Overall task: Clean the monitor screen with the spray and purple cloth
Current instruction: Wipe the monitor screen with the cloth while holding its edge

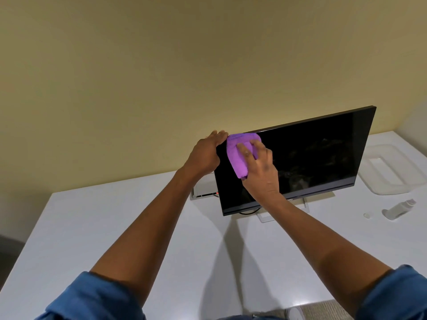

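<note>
A black monitor (318,158) stands on a white table (129,227), its dark screen facing me. My left hand (205,153) grips the monitor's top left corner and edge. My right hand (261,167) presses the purple cloth (238,153) flat against the upper left part of the screen. The small white spray bottle (398,209) lies on its side on the table to the right of the monitor, with its round cap (367,215) next to it.
A shallow white tray (390,169) sits at the back right of the table. A grey box (204,188) with a cable stands behind the monitor's left side. A beige wall rises behind the table.
</note>
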